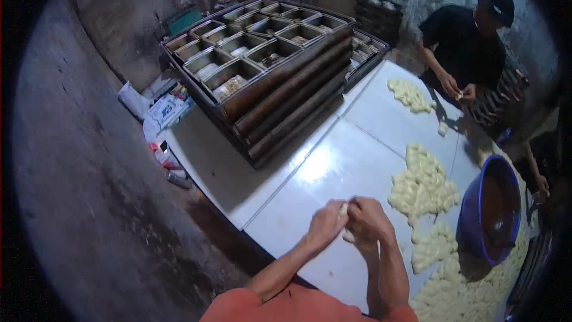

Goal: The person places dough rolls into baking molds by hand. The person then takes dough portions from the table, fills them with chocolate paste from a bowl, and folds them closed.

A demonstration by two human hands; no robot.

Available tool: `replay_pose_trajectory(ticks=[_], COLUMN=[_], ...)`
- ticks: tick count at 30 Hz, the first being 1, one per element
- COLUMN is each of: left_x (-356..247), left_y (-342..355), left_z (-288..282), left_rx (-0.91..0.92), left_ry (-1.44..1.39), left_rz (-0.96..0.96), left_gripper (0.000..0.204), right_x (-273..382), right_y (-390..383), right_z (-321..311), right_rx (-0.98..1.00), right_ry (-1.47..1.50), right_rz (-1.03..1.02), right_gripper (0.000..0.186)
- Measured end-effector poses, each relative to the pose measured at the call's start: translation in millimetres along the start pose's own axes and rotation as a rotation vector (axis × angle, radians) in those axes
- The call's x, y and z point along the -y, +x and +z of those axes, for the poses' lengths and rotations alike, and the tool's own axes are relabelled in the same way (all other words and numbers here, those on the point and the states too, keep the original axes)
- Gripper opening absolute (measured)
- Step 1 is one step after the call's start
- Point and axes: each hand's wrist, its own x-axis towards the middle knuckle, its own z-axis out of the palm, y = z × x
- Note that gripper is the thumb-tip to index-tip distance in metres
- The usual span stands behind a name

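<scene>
Close together above the white tiled table [286, 214], my left hand [325, 226] and my right hand [368, 219] are both closed on a small pale piece of dough [344, 209]. A bit of it shows between the fingers, and another pale bit hangs below them; the rest is hidden by my hands. To the right of my right hand lies a cluster of pale dough pieces [422, 185], pressed against one another. More dough pieces [435, 245] spread from there toward the near right edge.
A stack of dark trays [286, 92] with square metal tins stands at the back left. A purple basin [472, 214] sits on the right. Across the table a person [471, 42] handles a small piece beside more dough [411, 95]. Another person's hand [541, 185] shows far right. Bags [164, 110] lie left.
</scene>
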Motion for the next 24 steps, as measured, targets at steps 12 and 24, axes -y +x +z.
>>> replay_pose_trajectory(ticks=[12,24], left_x=[-115.1,-69.8], left_y=[63.5,163.9], left_z=[-317.7,-409.7], left_rx=[-0.262,0.049], left_ry=[0.105,0.775], left_rz=[0.445,0.268], left_gripper=[0.036,0.042], right_x=[259.3,333.9], right_y=[94.0,224.0], right_z=[-73.8,-75.1], right_rx=[-0.284,-0.095], right_ry=[0.473,-0.553], right_rz=[-0.435,-0.355], right_gripper=[0.023,0.024])
